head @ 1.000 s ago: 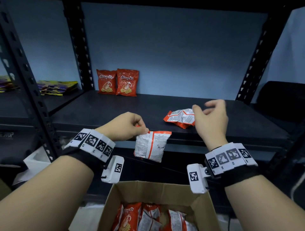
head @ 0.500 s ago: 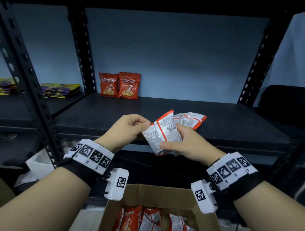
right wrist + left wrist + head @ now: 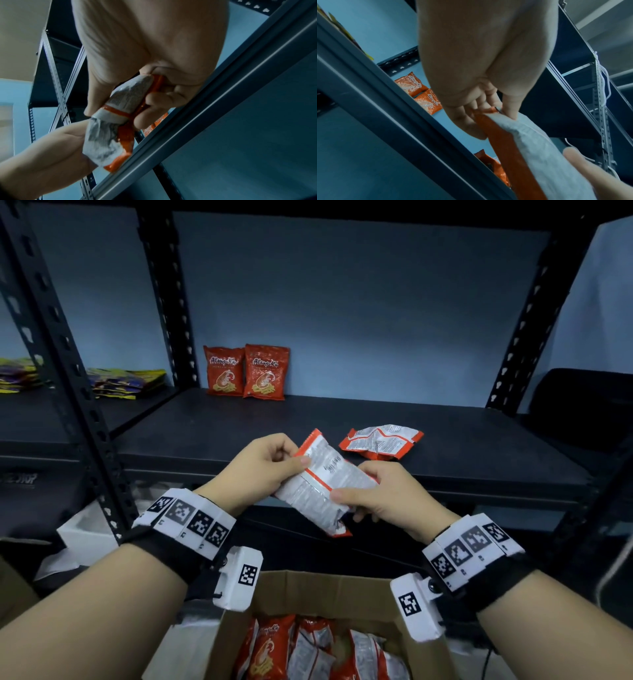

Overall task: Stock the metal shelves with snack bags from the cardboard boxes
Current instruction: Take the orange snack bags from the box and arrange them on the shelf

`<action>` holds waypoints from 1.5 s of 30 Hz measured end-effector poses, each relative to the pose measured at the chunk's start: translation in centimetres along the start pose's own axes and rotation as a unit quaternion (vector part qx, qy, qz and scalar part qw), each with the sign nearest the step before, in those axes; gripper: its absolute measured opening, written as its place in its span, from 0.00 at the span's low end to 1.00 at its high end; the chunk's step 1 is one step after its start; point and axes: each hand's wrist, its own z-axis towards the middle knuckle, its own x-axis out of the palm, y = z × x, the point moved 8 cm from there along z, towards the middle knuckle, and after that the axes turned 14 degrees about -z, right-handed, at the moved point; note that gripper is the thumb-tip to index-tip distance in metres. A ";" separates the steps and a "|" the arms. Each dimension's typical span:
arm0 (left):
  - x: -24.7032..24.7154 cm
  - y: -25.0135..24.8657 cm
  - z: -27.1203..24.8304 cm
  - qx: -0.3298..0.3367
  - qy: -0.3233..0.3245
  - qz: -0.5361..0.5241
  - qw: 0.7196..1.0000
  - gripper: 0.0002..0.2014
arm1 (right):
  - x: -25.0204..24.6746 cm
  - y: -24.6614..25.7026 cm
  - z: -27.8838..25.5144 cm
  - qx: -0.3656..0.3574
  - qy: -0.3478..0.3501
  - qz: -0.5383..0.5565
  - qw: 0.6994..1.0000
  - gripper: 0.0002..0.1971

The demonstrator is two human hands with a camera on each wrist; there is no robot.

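Observation:
Both hands hold one red-and-silver snack bag (image 3: 320, 484) just in front of the shelf's front edge, its printed silver back facing up. My left hand (image 3: 270, 463) pinches the bag's top end (image 3: 489, 112) between thumb and fingers. My right hand (image 3: 373, 494) grips its lower half (image 3: 123, 108), thumb on top. A second bag (image 3: 380, 441) lies flat on the black metal shelf (image 3: 479, 450), back side up. Two more red bags (image 3: 246, 374) stand upright against the back wall. Below my wrists the open cardboard box (image 3: 346, 583) holds several more bags.
Perforated black uprights (image 3: 65, 378) frame the shelf bay at left and right (image 3: 527, 316). A neighbouring shelf at left holds stacked yellow-purple packets (image 3: 123, 381). A white box (image 3: 85, 539) sits low at left. A dark object (image 3: 582, 402) lies at the far right.
My right hand came back from the flat bag on the shelf and took hold of the bag that hung from my left hand; together they raised and tilted it.

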 end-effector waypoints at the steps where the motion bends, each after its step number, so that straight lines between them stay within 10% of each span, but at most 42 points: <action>1: -0.6 0.1 0.1 0.002 -0.026 -0.020 0.999 0.11 | -0.4 -0.2 0.1 0.004 -0.016 0.028 0.999 0.18; 9: -1.9 0.3 0.0 0.012 -0.134 -0.073 0.988 0.10 | -0.5 -0.2 0.4 0.004 -0.064 0.257 0.964 0.13; 16: -2.3 -1.6 -0.3 0.055 -0.175 -0.002 0.983 0.13 | -3.3 0.0 0.7 -0.006 -0.204 0.193 0.960 0.04; 24: 1.8 -1.8 -1.6 0.066 -0.205 0.070 0.974 0.16 | -3.8 0.3 -0.5 0.010 -0.343 -0.035 0.939 0.19; 34: 0.9 -4.6 -3.5 0.202 -0.229 0.122 0.944 0.19 | -4.9 2.0 -1.0 -0.053 -0.365 -0.097 0.925 0.25; 45: -0.2 -5.0 -2.5 0.182 -0.220 0.107 0.952 0.19 | -5.3 3.7 -2.3 -0.133 -0.393 -0.078 0.906 0.27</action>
